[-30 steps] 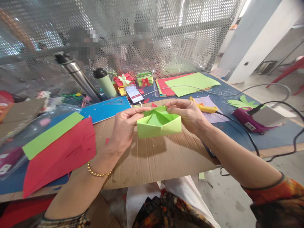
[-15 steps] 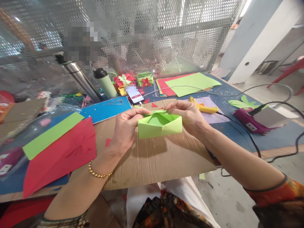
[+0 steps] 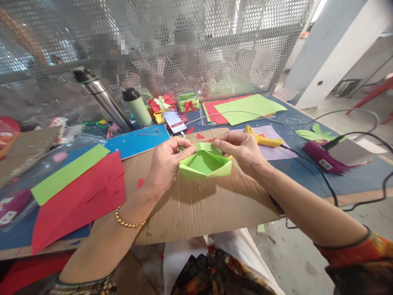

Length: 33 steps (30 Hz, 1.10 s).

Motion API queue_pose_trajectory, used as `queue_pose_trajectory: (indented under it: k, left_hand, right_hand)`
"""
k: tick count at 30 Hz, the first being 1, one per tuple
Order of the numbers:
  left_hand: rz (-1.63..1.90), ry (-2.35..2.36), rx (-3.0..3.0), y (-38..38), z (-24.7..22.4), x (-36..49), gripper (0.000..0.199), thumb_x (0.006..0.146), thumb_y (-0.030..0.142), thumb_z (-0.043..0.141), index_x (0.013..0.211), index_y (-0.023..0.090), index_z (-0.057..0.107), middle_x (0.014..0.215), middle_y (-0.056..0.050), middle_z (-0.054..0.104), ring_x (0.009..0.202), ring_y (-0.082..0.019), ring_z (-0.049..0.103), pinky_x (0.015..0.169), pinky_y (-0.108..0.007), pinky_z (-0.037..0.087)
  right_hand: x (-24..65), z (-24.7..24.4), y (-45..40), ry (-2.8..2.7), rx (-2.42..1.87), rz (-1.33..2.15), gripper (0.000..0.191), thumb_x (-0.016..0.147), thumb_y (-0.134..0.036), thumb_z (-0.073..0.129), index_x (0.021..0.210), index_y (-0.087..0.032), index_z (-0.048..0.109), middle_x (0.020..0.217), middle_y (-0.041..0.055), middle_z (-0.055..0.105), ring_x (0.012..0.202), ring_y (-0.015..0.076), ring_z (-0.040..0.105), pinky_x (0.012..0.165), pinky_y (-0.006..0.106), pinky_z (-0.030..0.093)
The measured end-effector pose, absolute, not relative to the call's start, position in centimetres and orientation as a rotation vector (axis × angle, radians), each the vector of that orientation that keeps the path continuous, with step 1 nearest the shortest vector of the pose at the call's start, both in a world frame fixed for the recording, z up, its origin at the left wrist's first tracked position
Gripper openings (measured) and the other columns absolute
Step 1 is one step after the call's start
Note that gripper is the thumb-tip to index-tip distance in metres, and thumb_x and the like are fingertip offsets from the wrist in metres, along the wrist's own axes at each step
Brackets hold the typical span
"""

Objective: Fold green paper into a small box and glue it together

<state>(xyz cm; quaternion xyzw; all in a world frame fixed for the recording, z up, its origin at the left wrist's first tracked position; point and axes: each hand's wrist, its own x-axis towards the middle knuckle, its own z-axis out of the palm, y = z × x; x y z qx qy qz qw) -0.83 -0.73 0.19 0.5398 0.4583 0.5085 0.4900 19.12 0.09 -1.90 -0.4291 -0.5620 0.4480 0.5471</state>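
Note:
A folded light-green paper box (image 3: 205,171) is held above the cardboard sheet (image 3: 190,213), its open top tipped toward me. My left hand (image 3: 167,162) pinches its far left edge between thumb and fingers. On the far right edge, my right hand (image 3: 241,148) pinches the paper the same way. Both hands are closed on the box. Part of its far edge is hidden behind my fingers. A thin red strip shows beside my right fingertips, but I cannot tell what it is.
At left lie red paper (image 3: 82,200) and a green strip (image 3: 70,174). Behind stand a phone (image 3: 175,122), a green bottle (image 3: 137,107) and a steel flask (image 3: 102,98). A yellow glue gun (image 3: 267,140) lies right, near a purple power socket (image 3: 325,157) with cables.
The box has tilted, so more of its inside shows and its front wall looks lower. Both hands have kept their hold, shifting only slightly.

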Motion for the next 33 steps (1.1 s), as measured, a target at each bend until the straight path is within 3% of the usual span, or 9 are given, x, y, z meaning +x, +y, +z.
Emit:
queue_pose_trajectory:
  k: [5,10,14,24,30,33]
  left_hand:
    - [1.245,1.069,1.333,-0.7,0.0,-1.0,0.033,0.064,0.033,0.088,0.089,0.020,0.069,0.070,0.000,0.069,0.057,-0.014,0.062,0.053,-0.025,0.049]
    - [1.201,1.123,1.441,-0.7,0.1,-1.3,0.028,0.071,0.036,0.086,0.089,0.017,0.076,0.073,-0.005,0.074,0.062,-0.016,0.065,0.057,-0.027,0.052]
    - [1.205,1.195,1.582,-0.6,0.0,-1.6,0.022,0.076,0.036,0.083,0.089,0.018,0.082,0.071,-0.005,0.075,0.061,-0.016,0.063,0.055,-0.027,0.049]
    - [1.214,1.226,1.631,-0.7,0.2,-1.5,0.009,0.078,0.027,0.078,0.079,0.019,0.082,0.079,-0.006,0.079,0.070,-0.017,0.067,0.066,-0.029,0.052]
    - [1.177,1.238,1.696,-0.8,0.5,-1.3,0.010,0.079,0.028,0.076,0.075,0.020,0.080,0.067,-0.003,0.073,0.057,-0.014,0.058,0.054,-0.027,0.044]
    - [1.166,1.173,1.754,-0.7,0.5,-1.3,0.008,0.078,0.028,0.076,0.075,0.021,0.079,0.070,-0.003,0.074,0.061,-0.016,0.061,0.056,-0.027,0.047]
  right_hand:
    - [19.1,-2.4,0.4,-1.295,-0.937,1.116,0.043,0.060,-0.049,0.093,0.074,-0.019,0.065,0.065,-0.0012,0.067,0.055,0.0100,0.057,0.052,0.025,0.047]
    - [19.5,-2.3,0.6,-1.302,-0.891,1.182,0.047,0.060,-0.043,0.094,0.095,-0.019,0.073,0.072,-0.0003,0.071,0.062,0.0124,0.064,0.056,0.025,0.052]
    - [19.8,-2.1,0.5,-1.364,-0.906,1.149,0.036,0.066,-0.043,0.090,0.091,-0.020,0.078,0.083,0.0039,0.076,0.070,0.0150,0.068,0.064,0.029,0.056]
    - [19.8,-2.1,0.5,-1.475,-0.963,1.106,0.026,0.071,-0.042,0.083,0.078,-0.018,0.074,0.072,0.0031,0.072,0.063,0.0140,0.063,0.058,0.028,0.049]
    - [20.2,-2.6,0.6,-1.549,-1.053,0.984,0.025,0.075,-0.041,0.079,0.078,-0.018,0.071,0.070,0.0033,0.070,0.064,0.0154,0.061,0.059,0.029,0.048]
    - [20.1,-2.7,0.6,-1.535,-1.049,0.999,0.025,0.073,-0.041,0.079,0.076,-0.018,0.069,0.070,0.0032,0.069,0.064,0.0155,0.060,0.058,0.029,0.047]
